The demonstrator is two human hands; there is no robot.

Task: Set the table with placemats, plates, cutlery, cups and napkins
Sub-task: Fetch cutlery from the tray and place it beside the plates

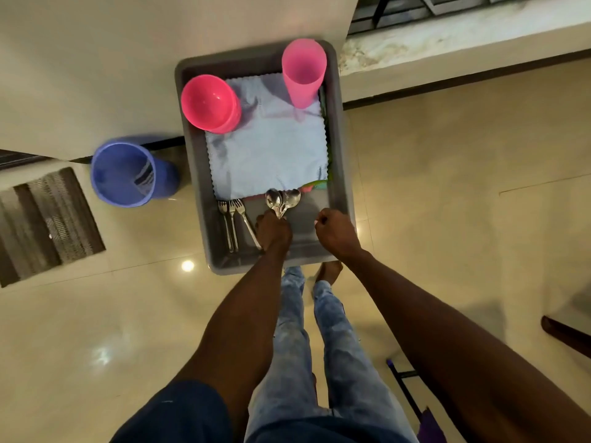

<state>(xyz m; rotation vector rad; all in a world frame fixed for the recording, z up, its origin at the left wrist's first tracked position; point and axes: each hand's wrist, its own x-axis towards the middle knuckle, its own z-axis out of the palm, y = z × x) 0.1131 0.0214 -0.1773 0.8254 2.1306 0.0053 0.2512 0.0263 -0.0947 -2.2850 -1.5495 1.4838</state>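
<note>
Looking straight down into a grey tub (340, 148) that seems to sit low over the floor, and the left hand (273, 231) is curled tight around a bunch of steel spoons (283, 199), bowls fanned forward over the tub's near end, gathered in one fist so they can travel together, I'd say. The right hand (335, 233) is a closed fist at the tub's right rim; whether it grips the rim or holds nothing, I cannot tell. Three forks (232, 225) lie side by side on the tub floor just left of the spoons, tines pointing away. A pale blue napkin (271, 148) with a zigzag edge covers the middle, coloured placemats (315, 186) peeking from under it. Pink bowls (208, 102) sit stacked at the far left, a tall pink cup (303, 71) upright at the far right. A blue bin (128, 174) stands beside the tub
</note>
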